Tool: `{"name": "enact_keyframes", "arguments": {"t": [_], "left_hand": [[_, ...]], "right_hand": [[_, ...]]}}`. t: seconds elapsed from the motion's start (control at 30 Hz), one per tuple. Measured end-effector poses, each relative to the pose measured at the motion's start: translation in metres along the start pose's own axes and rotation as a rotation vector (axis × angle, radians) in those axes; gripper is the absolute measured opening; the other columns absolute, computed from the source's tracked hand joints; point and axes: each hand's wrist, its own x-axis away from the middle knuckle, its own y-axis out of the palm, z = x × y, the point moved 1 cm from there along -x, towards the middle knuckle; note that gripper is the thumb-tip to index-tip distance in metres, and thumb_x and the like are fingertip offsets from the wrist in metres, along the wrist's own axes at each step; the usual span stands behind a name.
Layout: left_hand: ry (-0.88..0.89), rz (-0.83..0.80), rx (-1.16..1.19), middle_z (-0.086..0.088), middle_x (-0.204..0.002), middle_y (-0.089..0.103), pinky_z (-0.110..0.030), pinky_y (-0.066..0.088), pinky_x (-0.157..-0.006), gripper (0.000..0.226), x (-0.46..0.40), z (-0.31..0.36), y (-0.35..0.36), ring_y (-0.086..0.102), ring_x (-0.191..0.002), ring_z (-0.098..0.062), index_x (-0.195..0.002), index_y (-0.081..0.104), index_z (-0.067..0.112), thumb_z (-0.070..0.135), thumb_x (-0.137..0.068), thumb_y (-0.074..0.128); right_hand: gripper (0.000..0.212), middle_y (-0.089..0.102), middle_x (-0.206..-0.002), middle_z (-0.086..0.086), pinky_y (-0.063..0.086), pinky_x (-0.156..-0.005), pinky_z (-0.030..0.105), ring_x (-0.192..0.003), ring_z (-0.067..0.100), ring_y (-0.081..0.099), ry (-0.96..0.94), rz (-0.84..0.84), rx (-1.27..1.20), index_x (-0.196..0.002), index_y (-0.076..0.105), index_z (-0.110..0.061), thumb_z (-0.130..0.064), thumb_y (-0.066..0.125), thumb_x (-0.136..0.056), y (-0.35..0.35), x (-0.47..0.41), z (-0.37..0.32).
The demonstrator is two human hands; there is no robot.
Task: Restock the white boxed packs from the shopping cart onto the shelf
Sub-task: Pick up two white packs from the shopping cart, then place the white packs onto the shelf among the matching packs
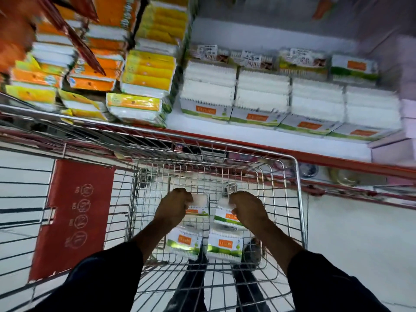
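Both my hands reach down into the wire shopping cart (299,199). My left hand (174,204) is closed on a white boxed pack (198,207) with an orange label and a green band. My right hand (247,209) grips a second white boxed pack (227,218) beside it. Two more white packs lie on the cart floor nearer me, one at the left (183,242) and one at the right (225,244). Beyond the cart, the white shelf (247,137) carries rows of the same white packs (261,97) standing side by side.
Yellow and orange packets (144,82) are stacked on the shelf's left part. A red shelf edge (337,161) runs under the shelf. The cart's red child-seat flap (74,217) stands at the left. My dark trouser legs show through the cart floor.
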Motion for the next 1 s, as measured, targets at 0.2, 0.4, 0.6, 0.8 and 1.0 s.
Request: {"name": "enact_keyframes", "arguments": {"t": [0.2,0.4,0.6,0.8,1.0], "left_hand": [[0.125,0.234,-0.120,-0.002,-0.098,0.068,-0.036,0.060,-0.071,0.046,0.036,0.032,-0.046,0.068,-0.084,-0.025,-0.097,0.074,0.015,-0.016,-0.063,0.075],[0.227,0.448,-0.116,-0.004,-0.095,0.069,-0.041,0.057,-0.077,0.043,0.071,0.070,-0.121,0.064,-0.088,-0.025,-0.100,0.073,0.009,-0.016,-0.066,0.074],[0.299,0.603,-0.104,-0.007,-0.099,0.068,-0.042,0.054,-0.077,0.030,0.081,0.103,-0.178,0.060,-0.091,-0.028,-0.105,0.071,0.007,-0.007,-0.079,0.064],[0.340,0.703,-0.085,-0.009,-0.100,0.067,-0.041,0.053,-0.080,0.028,0.065,0.134,-0.209,0.059,-0.095,-0.028,-0.108,0.070,0.006,-0.006,-0.083,0.064],[0.329,0.735,-0.054,-0.009,-0.097,0.068,-0.041,0.054,-0.079,0.031,0.042,0.149,-0.222,0.060,-0.092,-0.028,-0.106,0.072,0.005,-0.011,-0.079,0.069]], "right_hand": [[0.044,0.070,-0.094,-0.002,0.054,-0.072,0.027,-0.089,0.021,0.066,-0.084,0.186,0.144,-0.095,0.070,-0.021,0.007,0.076,-0.061,-0.051,0.030,-0.032],[0.046,0.073,-0.088,-0.002,0.057,-0.067,0.032,-0.082,0.024,0.066,-0.133,0.461,0.106,-0.091,0.072,-0.020,0.008,0.082,-0.056,-0.122,0.073,-0.066],[0.042,0.074,-0.099,0.003,0.058,-0.076,0.040,-0.089,0.028,0.065,-0.184,0.637,0.101,-0.099,0.074,-0.014,0.007,0.079,-0.063,-0.176,0.091,-0.082],[0.042,0.075,-0.098,0.002,0.054,-0.084,0.036,-0.090,0.026,0.066,-0.133,0.712,0.143,-0.101,0.075,-0.016,0.006,0.075,-0.065,-0.210,0.085,-0.088],[0.038,0.075,-0.099,0.000,0.057,-0.081,0.034,-0.089,0.022,0.065,-0.095,0.707,0.180,-0.104,0.074,-0.018,0.004,0.072,-0.073,-0.220,0.064,-0.089]]}}
